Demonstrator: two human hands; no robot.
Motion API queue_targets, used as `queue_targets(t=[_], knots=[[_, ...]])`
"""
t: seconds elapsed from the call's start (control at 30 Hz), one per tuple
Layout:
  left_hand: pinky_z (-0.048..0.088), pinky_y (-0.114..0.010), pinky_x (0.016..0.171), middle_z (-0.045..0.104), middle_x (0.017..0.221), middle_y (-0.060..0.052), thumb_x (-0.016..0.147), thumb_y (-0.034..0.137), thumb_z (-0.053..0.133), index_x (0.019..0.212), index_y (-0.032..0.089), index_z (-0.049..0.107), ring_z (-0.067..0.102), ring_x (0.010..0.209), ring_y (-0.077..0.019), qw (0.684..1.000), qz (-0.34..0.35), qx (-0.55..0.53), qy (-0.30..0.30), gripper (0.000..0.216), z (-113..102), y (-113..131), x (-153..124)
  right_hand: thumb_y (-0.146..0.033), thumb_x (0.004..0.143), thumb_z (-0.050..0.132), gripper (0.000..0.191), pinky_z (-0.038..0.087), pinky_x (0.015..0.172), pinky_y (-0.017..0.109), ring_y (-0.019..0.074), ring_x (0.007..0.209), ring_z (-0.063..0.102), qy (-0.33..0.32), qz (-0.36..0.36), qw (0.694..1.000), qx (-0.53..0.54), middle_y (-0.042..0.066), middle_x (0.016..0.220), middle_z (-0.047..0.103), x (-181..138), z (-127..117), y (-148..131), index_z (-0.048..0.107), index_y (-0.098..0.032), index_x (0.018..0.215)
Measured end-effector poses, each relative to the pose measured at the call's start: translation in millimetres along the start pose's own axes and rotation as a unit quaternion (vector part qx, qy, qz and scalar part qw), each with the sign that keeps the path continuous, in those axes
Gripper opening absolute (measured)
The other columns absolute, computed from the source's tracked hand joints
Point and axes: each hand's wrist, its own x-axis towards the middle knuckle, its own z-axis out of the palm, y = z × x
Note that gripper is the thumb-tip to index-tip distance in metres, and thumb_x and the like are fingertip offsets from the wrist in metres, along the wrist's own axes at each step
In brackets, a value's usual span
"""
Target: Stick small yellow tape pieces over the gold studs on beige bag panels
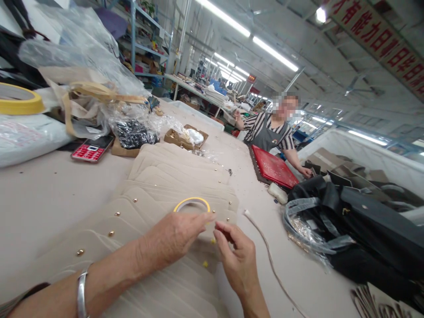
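Beige layered pieces (165,176) with gold-coloured studs along their edges lie spread on the table before me. A yellow-edged roll of tape (192,201) rests on them, partly covered by my left hand (182,232). The left fingers are pressed together and point right; whatever they may pinch is hidden. Close by, my right hand (236,251) is closed, thumb and index finger brought near each other. Anything between them is too small to make out. Small yellow bits (205,264) sit on the beige material just below the hands.
A cord (268,251) lies right of my hands, beside black bags (374,225) with clear plastic. Beyond is a red tray (273,167), with a co-worker (268,132) behind it. To the left are a phone (92,149), plastic wrapping (135,128) and a larger tape roll (20,106).
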Motion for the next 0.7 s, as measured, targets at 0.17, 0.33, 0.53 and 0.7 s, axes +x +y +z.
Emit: queue_targets(t=[0.17, 0.33, 0.53, 0.7], knots=[[0.055, -0.03, 0.078, 0.071, 0.106, -0.008, 0.098, 0.018, 0.04, 0.144, 0.018, 0.025, 0.068, 0.094, -0.0189, 1.0, 0.006, 0.015, -0.01, 0.048, 3, 1, -1, -0.012, 0.089, 0.053, 0.023, 0.052, 0.07, 0.026, 0.0173, 0.081, 0.064, -0.021, -0.122, 0.992, -0.029, 0.007, 0.093, 0.07, 7, 8, -6, 0.067, -0.02, 0.105], [0.054, -0.03, 0.072, 0.072, 0.097, -0.008, 0.095, 0.015, 0.044, 0.14, 0.016, 0.029, 0.069, 0.087, -0.0207, 0.999, -0.011, 0.04, -0.022, 0.047, 7, 2, -3, -0.008, 0.088, 0.048, 0.022, 0.051, 0.07, 0.027, 0.0166, 0.076, 0.064, -0.024, -0.185, 0.978, -0.098, 0.005, 0.081, 0.07, 10, 12, -6, 0.066, -0.02, 0.089], [0.048, -0.025, 0.064, 0.068, 0.085, -0.002, 0.097, 0.018, 0.042, 0.106, 0.019, 0.052, 0.067, 0.076, -0.0171, 0.998, -0.058, 0.014, -0.033, 0.013, 2, 5, 2, -0.008, 0.085, 0.049, 0.02, 0.047, 0.057, 0.022, 0.0125, 0.056, 0.059, 0.047, -0.207, 0.966, -0.151, 0.001, 0.065, 0.064, 10, 20, -1, 0.063, -0.019, 0.078], [0.04, -0.025, 0.056, 0.061, 0.072, 0.001, 0.094, 0.014, 0.039, 0.084, 0.021, 0.05, 0.058, 0.064, -0.0158, 0.998, -0.044, 0.044, -0.016, 0.017, 0, 7, 3, -0.014, 0.081, 0.053, 0.016, 0.047, 0.054, 0.021, 0.0117, 0.052, 0.06, 0.065, -0.118, 0.985, -0.109, 0.0, 0.062, 0.066, 8, 24, -6, 0.066, -0.019, 0.074]])
